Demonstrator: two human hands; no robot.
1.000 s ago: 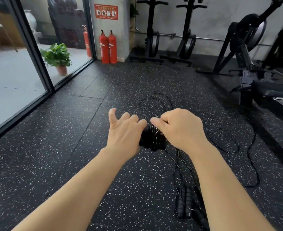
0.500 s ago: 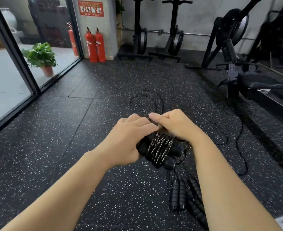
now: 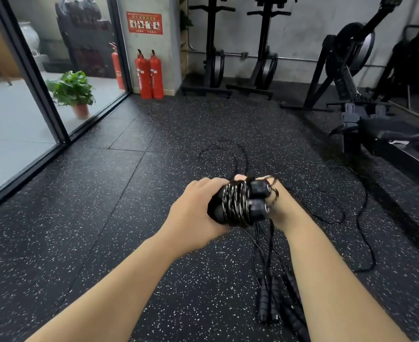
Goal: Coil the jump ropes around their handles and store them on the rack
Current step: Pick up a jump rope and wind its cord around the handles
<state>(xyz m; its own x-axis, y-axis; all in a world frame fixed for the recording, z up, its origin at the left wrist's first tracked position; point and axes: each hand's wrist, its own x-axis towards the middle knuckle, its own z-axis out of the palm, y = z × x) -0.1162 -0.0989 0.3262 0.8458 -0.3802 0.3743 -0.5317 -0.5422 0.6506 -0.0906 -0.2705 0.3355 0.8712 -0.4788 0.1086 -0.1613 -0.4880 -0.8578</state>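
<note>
A black jump rope (image 3: 238, 204) is coiled tightly around its two handles, held side by side in front of me. My left hand (image 3: 193, 213) grips the left end of the handle pair. My right hand (image 3: 281, 206) sits behind the right ends, fingers curled with a thin loop of the cord around them. Below my hands, other black jump rope handles (image 3: 269, 301) lie on the speckled floor, their cords (image 3: 361, 218) trailing loose across it.
Black speckled rubber floor (image 3: 129, 206) all around. Glass wall (image 3: 11, 119) at left with a potted plant (image 3: 72, 91) behind it. Two red fire extinguishers (image 3: 149, 74) stand by the pillar. Rowing machines (image 3: 351, 77) and a bench fill the right side.
The coiled bundle has turned so the handle ends face right and toward me. My left hand moved from the top to gripping the left end; my right hand slid behind the right ends.
</note>
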